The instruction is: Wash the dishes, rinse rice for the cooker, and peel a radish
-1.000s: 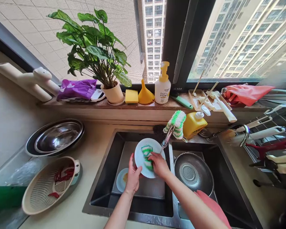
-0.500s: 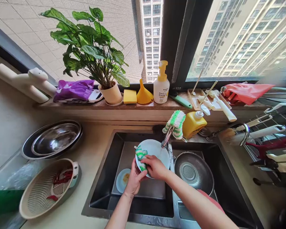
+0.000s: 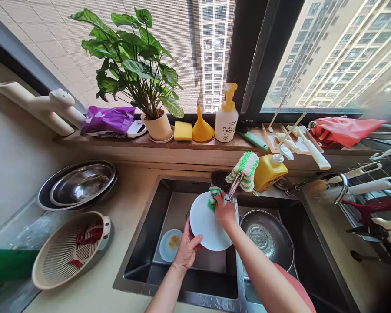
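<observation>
My left hand [image 3: 188, 248] grips the lower left rim of a white plate [image 3: 205, 224], thumb on top, holding it tilted over the left sink basin [image 3: 211, 261]. At the plate's upper right edge, my right hand [image 3: 224, 209] presses a green and white striped dishcloth [image 3: 214, 196] against it; the hand is slightly blurred. Right beside that hand is the faucet [image 3: 234, 187], with another green and white striped cloth [image 3: 247, 167] draped over it. Below, on the basin floor to the left, lies a small white dish [image 3: 166, 252] with yellowish food bits.
A frying pan [image 3: 273, 243] sits in the right basin. Yellow soap bottle [image 3: 267, 174] stands behind the faucet. On the left counter are metal bowls [image 3: 84, 184] and a colander [image 3: 52, 265] with red peppers. A utensil rack [image 3: 371, 182] borders the right; a potted plant [image 3: 158, 127] stands on the sill.
My right hand has wiped the cloth from the plate's left side across to its upper right edge. The plate's face shows more now. The view has shifted slightly.
</observation>
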